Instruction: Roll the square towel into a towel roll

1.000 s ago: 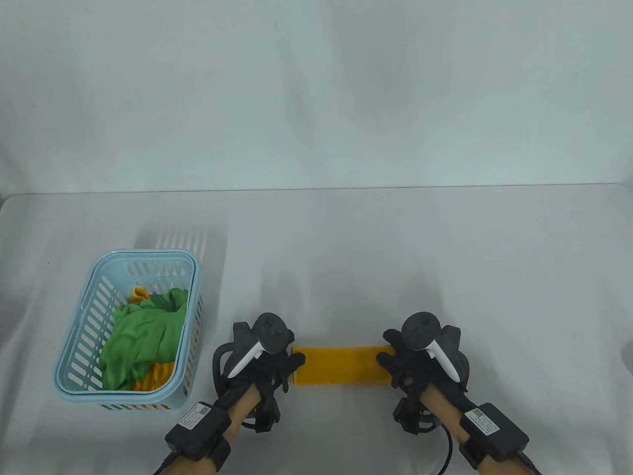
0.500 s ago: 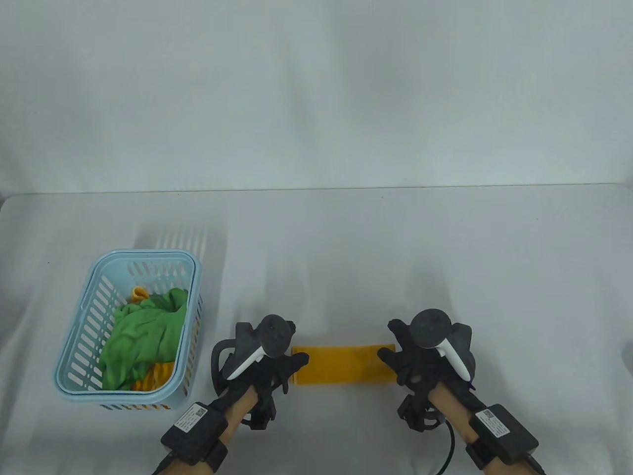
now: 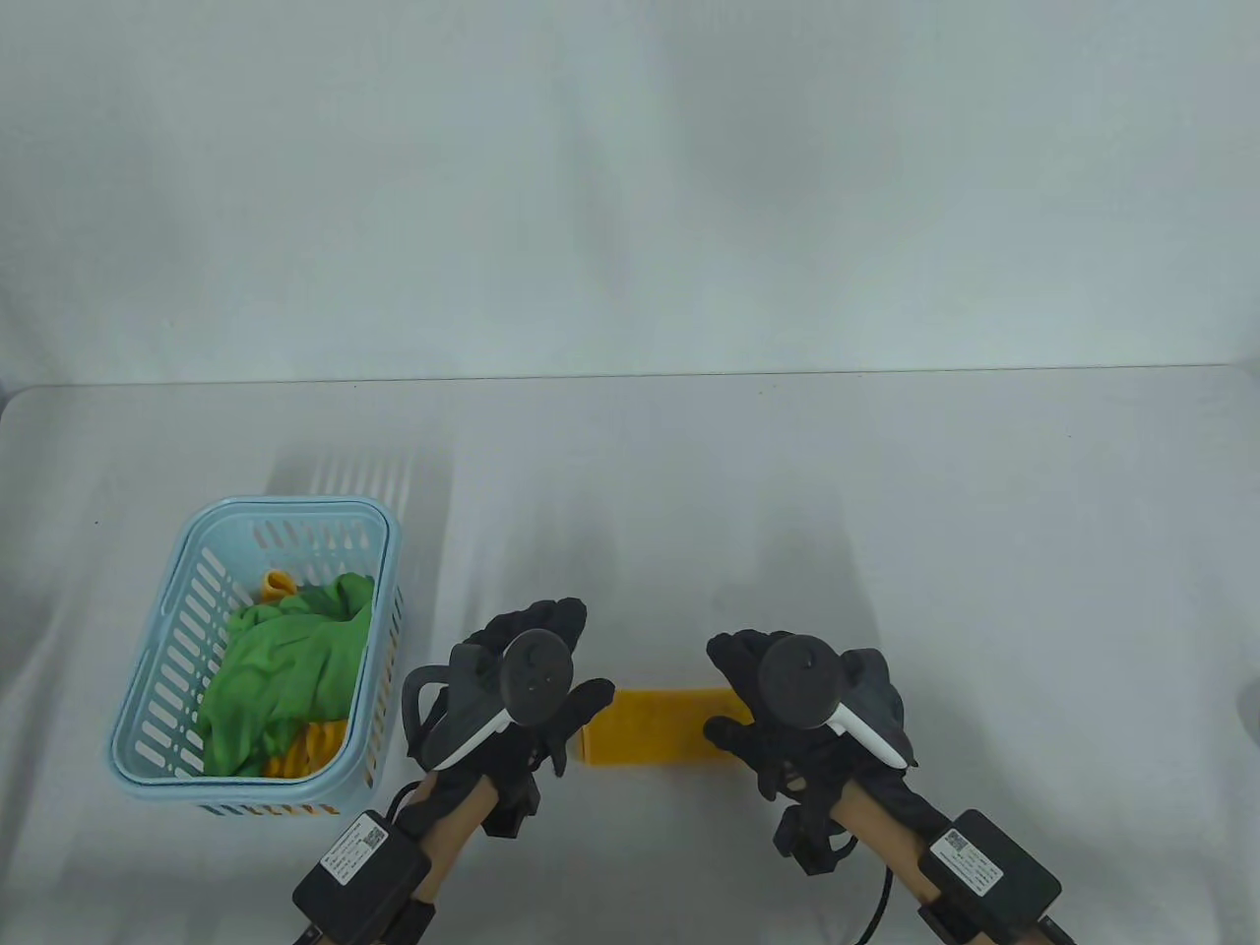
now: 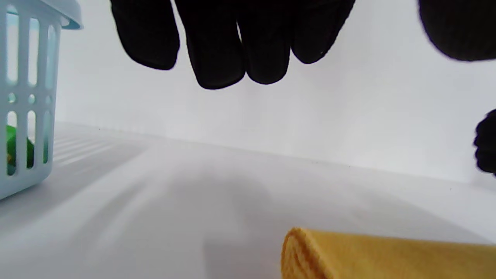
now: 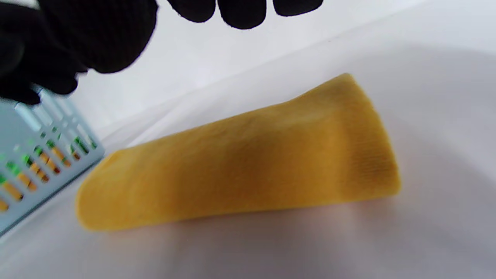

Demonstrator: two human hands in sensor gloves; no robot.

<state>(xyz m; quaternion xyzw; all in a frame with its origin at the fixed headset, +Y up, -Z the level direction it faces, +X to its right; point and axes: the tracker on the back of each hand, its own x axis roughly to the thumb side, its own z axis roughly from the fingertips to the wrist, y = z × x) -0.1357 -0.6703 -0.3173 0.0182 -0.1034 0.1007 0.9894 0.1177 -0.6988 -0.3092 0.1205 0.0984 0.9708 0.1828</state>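
left hand (image 3: 522, 704): fingers (image 4: 217, 50) straight and spread wide, holding nothing; they hang above the table with bare surface under them, lifted off the roll's left end.
right hand (image 3: 787, 714): fingers relaxed and apart, holding nothing; from above it covers the roll's right end, and the right wrist view shows the fingertips up clear of the cloth.
why the hands sit so: one at each end of the roll, likely to keep both ends even while rolling; both loose and raised, which reads as letting go.
roll (image 3: 655, 726): yellow towel wound into a short, fat bar, lying crosswise near the table's front edge, between the two hands; the left end shows its layered edge in the left wrist view.
progress: the towel looks fully rolled, so the task seems close to done; whether the loose edge is tucked under i cannot tell.
risk: soft cloth with nothing pinning it may spring open a little.
basket (image 3: 148, 709): pale blue, slotted, at the front left of the table, well apart from the roll.
cloths (image 3: 285, 669): green and yellow, bunched inside the basket.
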